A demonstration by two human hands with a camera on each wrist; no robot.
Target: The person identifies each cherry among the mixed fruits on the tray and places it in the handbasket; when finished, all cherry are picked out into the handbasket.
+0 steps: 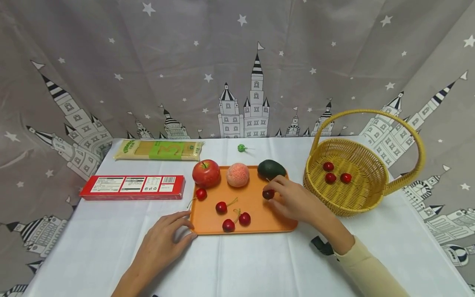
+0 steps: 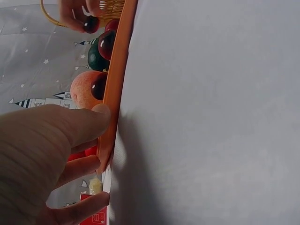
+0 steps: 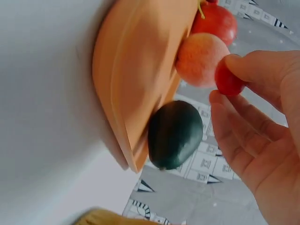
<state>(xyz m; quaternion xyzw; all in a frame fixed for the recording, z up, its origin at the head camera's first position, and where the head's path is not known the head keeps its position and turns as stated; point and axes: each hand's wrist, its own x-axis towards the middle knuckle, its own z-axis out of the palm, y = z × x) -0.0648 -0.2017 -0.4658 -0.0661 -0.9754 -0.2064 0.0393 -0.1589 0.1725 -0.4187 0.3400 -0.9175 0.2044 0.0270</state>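
My right hand [image 1: 295, 200] pinches a dark red cherry [image 3: 229, 79] between thumb and fingers, over the right part of the orange tray [image 1: 259, 214]. A dark green avocado [image 1: 271, 169] lies just behind that hand at the tray's back right. At the tray's front left corner is my left hand [image 1: 165, 241], its thumb and fingertips right at the rim. On the tray rest several stemmed cherries [image 1: 221, 207], a peach [image 1: 238, 175] and a red apple [image 1: 206, 173].
A yellow wicker basket [image 1: 346, 210] with a tall handle stands at the right, with 3 cherries [image 1: 346, 178] inside. To the left lie a red box [image 1: 133, 187] and a packet of noodles [image 1: 157, 149]. A small green object [image 1: 242, 147] sits behind the tray.
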